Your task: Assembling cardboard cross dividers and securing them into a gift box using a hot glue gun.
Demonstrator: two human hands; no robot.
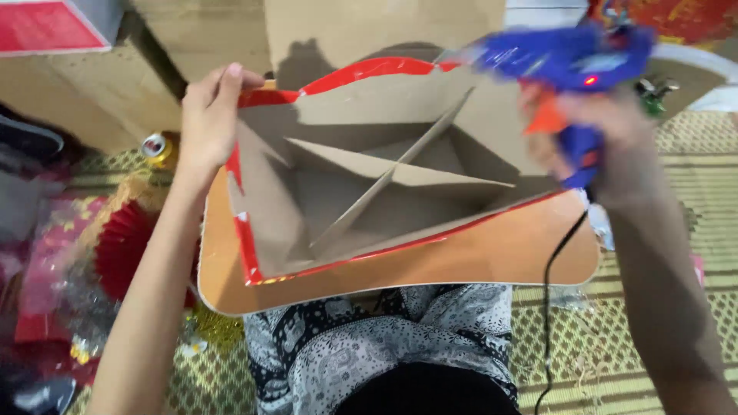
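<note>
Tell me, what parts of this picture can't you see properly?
- Glue gun, head view: blurred; nozzle tip unclear.
- Right hand: blurred, partly behind the gun.
- Left hand fingertips: hidden behind the cardboard box corner.
- Black cord: cut off at the bottom edge.

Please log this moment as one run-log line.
left hand: grips cardboard box corner | right hand: holds blue glue gun | box: crossed dividers, on lap table

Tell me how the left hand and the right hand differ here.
The left hand pinches the cardboard box's red-edged corner; the right hand grips a blue glue gun. The left hand is sharp, the right hand blurred. The left hand touches the box; the right hand hangs above its far side. Both are bare.
</note>
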